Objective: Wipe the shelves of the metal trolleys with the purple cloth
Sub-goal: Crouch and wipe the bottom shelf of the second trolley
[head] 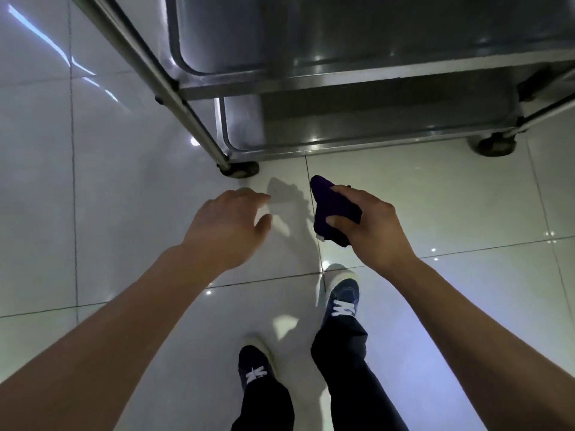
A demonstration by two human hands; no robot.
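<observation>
**Cloth in hand, trolley shelves ahead of us**

We stand on the tiled floor [124, 181] facing the trolley [342, 85], and neither of our hands touches it. Our right hand [370, 225] holds the cloth [329, 206] bunched up in the air, above the floor and short of the trolley's near edge. The fingers [351, 194] curl over the top of the wad and the thumb [340, 222] presses in from below, so the cloth sits pinched between them, with one dark corner poking out past the fingertips toward the trolley.

Our left hand [230, 219] hovers beside it with nothing in it, fingers loosely spread and slightly bent, well apart from the cloth.

How far along are we? We judge that no wiping is going on at this instant, since the cloth is off the metal. Two shelves show: the upper shelf [373, 35] and the bottom shelf [357, 122] near the castors [242, 169]. Both gleam, but we cannot tell from the shine whether either has been wiped already. We see only one trolley here, and any others lie out of view, so what is left of the job stays uncertain. The likely next move is to bring the cloth down onto the near edge of a shelf
</observation>
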